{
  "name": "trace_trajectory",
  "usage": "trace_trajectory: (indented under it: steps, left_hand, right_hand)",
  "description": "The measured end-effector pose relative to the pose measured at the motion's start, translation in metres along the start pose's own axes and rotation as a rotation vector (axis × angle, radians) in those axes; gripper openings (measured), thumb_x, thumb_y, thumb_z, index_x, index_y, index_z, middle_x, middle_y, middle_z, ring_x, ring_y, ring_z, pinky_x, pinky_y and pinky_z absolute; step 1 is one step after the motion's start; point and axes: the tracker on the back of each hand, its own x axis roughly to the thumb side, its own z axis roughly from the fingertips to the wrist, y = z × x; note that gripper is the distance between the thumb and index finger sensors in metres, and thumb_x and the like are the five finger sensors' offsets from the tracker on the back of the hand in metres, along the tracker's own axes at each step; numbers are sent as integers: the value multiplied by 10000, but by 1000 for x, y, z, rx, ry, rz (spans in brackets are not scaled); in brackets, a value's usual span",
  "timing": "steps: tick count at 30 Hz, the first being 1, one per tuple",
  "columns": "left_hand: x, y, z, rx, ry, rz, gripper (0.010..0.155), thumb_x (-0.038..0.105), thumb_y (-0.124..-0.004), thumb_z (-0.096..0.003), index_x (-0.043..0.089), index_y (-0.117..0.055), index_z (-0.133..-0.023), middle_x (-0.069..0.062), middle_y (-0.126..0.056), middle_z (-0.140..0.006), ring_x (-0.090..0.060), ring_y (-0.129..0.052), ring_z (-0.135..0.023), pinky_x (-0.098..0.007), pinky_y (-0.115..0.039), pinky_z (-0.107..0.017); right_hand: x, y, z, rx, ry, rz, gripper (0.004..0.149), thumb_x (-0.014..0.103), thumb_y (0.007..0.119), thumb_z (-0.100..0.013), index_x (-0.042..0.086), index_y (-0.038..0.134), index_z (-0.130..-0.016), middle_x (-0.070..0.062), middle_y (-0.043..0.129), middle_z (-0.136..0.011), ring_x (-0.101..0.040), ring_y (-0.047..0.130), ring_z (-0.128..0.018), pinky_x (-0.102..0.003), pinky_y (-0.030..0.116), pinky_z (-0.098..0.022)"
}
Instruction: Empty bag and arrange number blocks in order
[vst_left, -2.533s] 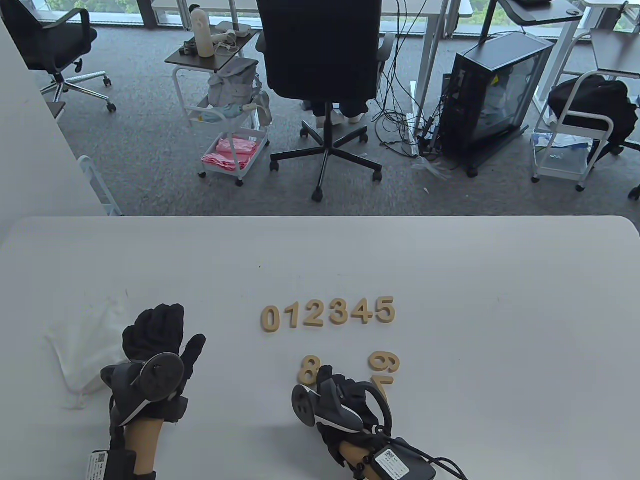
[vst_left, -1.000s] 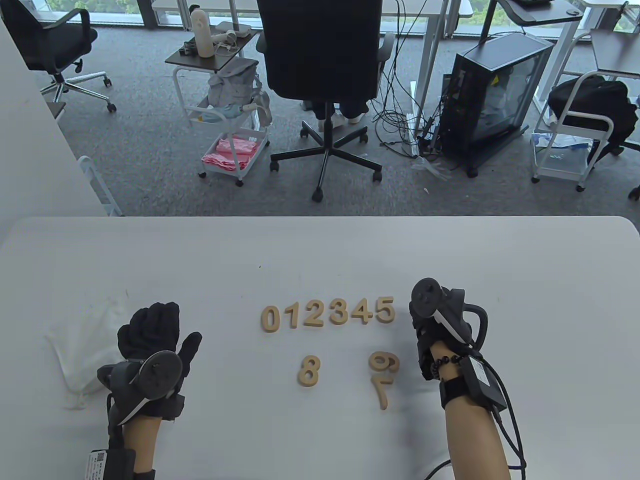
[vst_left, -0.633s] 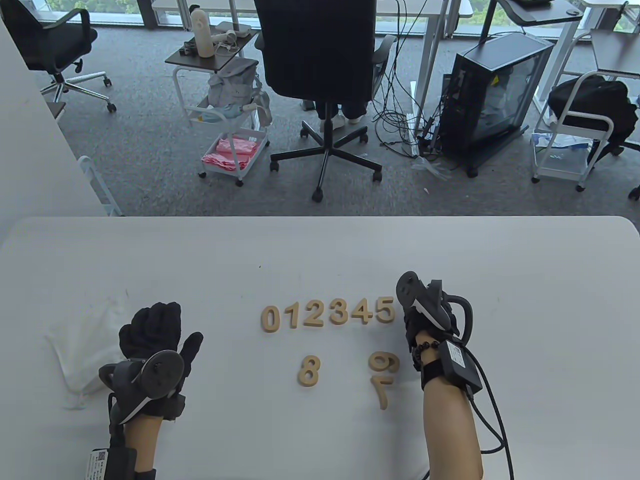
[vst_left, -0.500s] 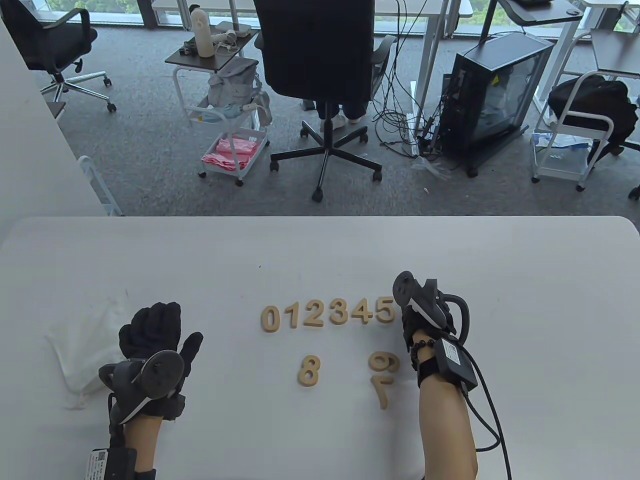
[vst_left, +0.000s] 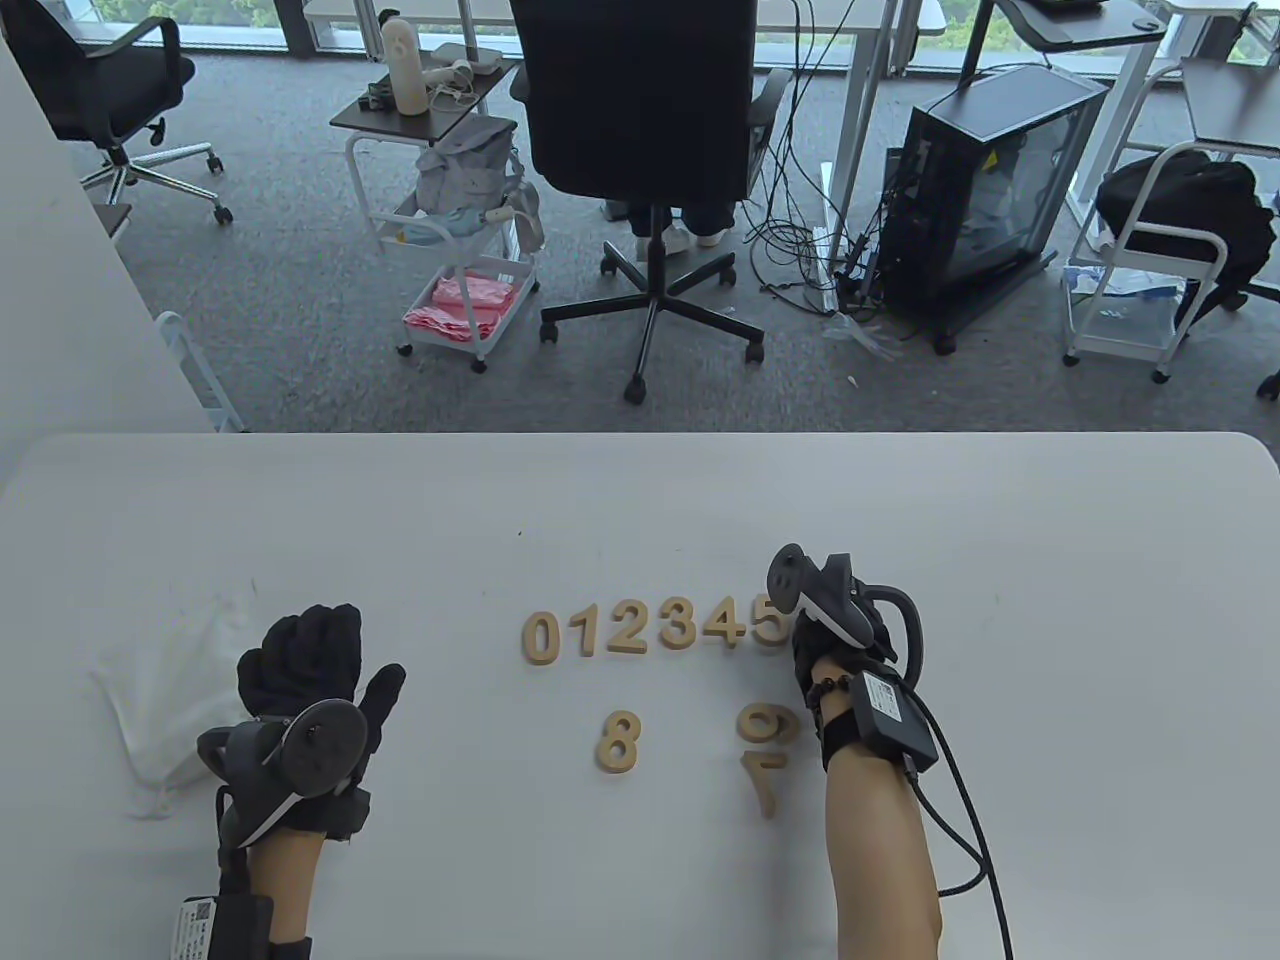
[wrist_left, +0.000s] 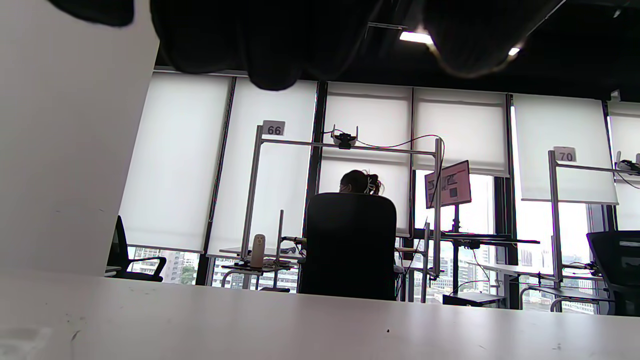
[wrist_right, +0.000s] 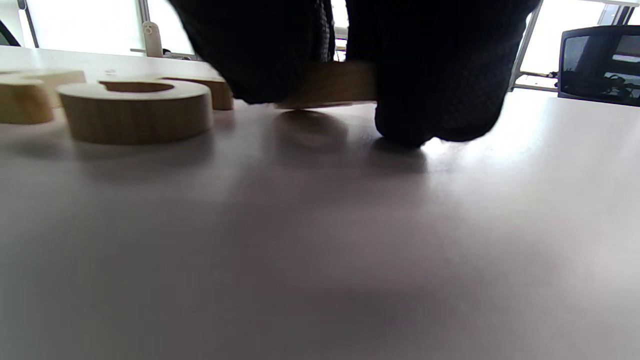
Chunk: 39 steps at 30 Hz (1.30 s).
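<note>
Wooden number blocks 0 (vst_left: 541, 637) to 5 (vst_left: 766, 622) lie in a row on the white table (vst_left: 1050, 560). Below them lie an 8 (vst_left: 618, 741), a 9 (vst_left: 768, 724) and a 7 (vst_left: 765, 783). My right hand (vst_left: 828, 622) sits just right of the 5. In the right wrist view its fingers (wrist_right: 440, 75) pinch a wooden block (wrist_right: 334, 84) at the table surface, beside the 5 (wrist_right: 135, 107); its digit is hidden. My left hand (vst_left: 310, 665) rests empty on the table beside the limp white bag (vst_left: 165, 690).
The table's far edge runs across the middle of the table view. Beyond it stand a black office chair (vst_left: 640, 120), a white cart (vst_left: 460, 250) and a computer case (vst_left: 985, 190). The left wrist view shows only dark fingers (wrist_left: 270, 40) and the room.
My right hand left the lower blocks near the 8 and 7, rose to the right end of the row, and has slid left toward the 5. My left hand has stayed put.
</note>
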Motion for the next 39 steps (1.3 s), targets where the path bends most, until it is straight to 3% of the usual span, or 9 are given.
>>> trace_trajectory:
  steps: [31, 39]
  left_hand:
    - [-2, 1, 1, 11, 7, 11, 742, 520, -704, -515, 56, -607, -1086, -282, -631, -1087, -605, -677, -974, -794, -525, -645]
    - [-2, 1, 1, 13, 1, 15, 742, 520, -704, -515, 56, -607, -1086, -275, -633, -1088, -605, -677, -974, -794, -525, -645]
  right_hand:
    - [2, 3, 5, -8, -30, 69, 627, 276, 875, -457, 128, 651, -1024, -234, 756, -970, -354, 972, -708, -431, 922, -558]
    - [-8, -20, 26, -67, -28, 16, 655, 344, 804, -492, 64, 604, -1050, -266, 744, -978, -394, 968, -714, -460, 918, -537]
